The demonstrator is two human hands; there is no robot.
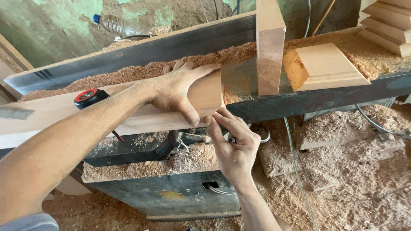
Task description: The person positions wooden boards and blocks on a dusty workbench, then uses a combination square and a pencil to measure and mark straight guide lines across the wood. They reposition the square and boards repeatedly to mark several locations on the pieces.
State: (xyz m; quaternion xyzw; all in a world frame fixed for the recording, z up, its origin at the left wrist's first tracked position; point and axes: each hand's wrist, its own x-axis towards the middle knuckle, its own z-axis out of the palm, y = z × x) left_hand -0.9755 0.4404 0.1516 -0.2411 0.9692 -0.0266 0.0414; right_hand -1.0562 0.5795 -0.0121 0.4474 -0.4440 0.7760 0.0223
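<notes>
A long wooden plank (64, 113) lies across a dark machine table (299, 100) covered in sawdust. My left hand (180, 90) grips the plank's right end, thumb on its front face and fingers over the top. My right hand (233, 143) is just below that end, thumb and forefinger pinched at the plank's lower corner; whether they hold something small I cannot tell. A red and black tape measure (89, 97) sits on the plank beside my left forearm.
An upright wooden board (269, 47) stands on the table right of the plank. A bevelled wood block (323, 66) lies beyond it, stacked wood pieces (391, 25) at top right. A plastic bottle (122, 26) rests behind. Sawdust heaps and cables (295, 171) cover the floor.
</notes>
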